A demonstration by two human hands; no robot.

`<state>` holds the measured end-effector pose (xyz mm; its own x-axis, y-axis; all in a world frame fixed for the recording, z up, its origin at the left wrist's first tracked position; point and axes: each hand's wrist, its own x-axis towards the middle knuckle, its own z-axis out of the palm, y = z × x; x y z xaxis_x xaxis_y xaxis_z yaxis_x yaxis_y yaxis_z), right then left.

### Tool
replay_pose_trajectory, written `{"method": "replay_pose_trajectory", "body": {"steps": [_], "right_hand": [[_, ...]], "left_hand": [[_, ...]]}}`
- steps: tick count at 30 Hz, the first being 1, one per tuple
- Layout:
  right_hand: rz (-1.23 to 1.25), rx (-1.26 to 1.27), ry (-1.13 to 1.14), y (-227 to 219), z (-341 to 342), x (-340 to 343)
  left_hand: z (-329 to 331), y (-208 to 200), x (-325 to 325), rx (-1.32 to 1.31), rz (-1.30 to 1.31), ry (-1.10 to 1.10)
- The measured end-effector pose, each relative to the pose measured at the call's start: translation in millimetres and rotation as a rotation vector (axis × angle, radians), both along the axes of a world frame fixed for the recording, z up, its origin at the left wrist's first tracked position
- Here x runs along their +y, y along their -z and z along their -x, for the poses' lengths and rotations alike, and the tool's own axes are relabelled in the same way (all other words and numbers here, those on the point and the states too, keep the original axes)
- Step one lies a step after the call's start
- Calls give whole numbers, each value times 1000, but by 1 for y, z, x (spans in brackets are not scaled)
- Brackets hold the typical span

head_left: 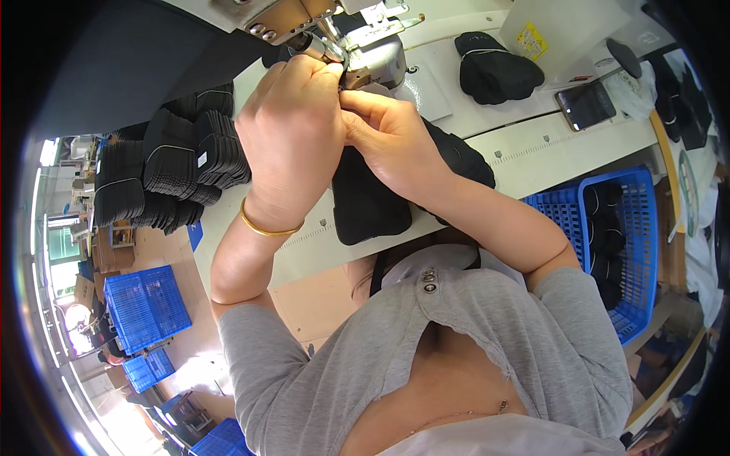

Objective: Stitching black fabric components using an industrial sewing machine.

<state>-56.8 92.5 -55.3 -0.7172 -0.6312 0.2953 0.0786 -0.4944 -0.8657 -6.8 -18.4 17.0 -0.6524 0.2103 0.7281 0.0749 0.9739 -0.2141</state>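
My left hand point(293, 140) is closed beside the needle area of a sewing machine point(334, 38), its fingertips at the presser foot. Next to it my right hand point(395, 140) pinches with thumb and forefinger, touching the left. A small dark bit shows at the fingertips, but the hands hide what they hold. Under the right hand a black fabric piece point(370, 205) lies over the table's front edge. More black fabric point(464, 161) lies to the right of it.
Tied stacks of black pieces point(171, 152) stand on the left. A black bundle point(494, 68) and a phone point(585, 105) lie on the white table point(525, 148). A blue basket point(639, 251) with black bundles stands at the right; blue crates point(148, 308) are on the floor at left.
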Motion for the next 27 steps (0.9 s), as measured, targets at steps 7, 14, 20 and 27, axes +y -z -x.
{"method": "replay_pose_trajectory", "body": {"steps": [7,14,20,27], "right_hand": [[-148,151,37,-2,6,-5],[-129,25,18,-5,-3,-3],[-103,-65,-33,-16,-7,11],[-102,-48,-23,-15,-1,20]], "left_hand": [[-1,-7,-1,-75,-217,60],[-4,-11,4,-120,-234,18],[-10,-16,7,-175,-314,7],[-17,-17,13,-203,-342,37]]}}
